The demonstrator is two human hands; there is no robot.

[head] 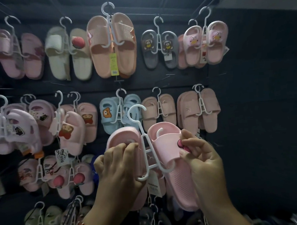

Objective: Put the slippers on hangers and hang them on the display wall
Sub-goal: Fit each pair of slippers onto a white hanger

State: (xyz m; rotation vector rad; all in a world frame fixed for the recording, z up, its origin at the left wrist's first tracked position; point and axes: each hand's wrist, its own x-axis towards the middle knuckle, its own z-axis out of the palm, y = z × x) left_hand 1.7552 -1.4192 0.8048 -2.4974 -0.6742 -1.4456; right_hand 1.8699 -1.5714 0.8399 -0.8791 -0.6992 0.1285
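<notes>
A white plastic hanger (145, 144) with a hook on top is held up in front of the dark display wall (250, 104). A pink slipper (178, 181) hangs on its right arm, strap facing me with a pink decoration. Another pink slipper (122, 134) sits at its left arm, mostly hidden by my fingers. My left hand (120, 166) grips the left slipper at its strap. My right hand (199, 154) pinches the right slipper's strap.
The wall is filled with rows of slipper pairs on white hangers: pink, cream, peach (112, 44), grey (158, 47) and blue (119, 113) ones. More pairs hang low at the left (46, 221). The wall's right part is bare dark fabric.
</notes>
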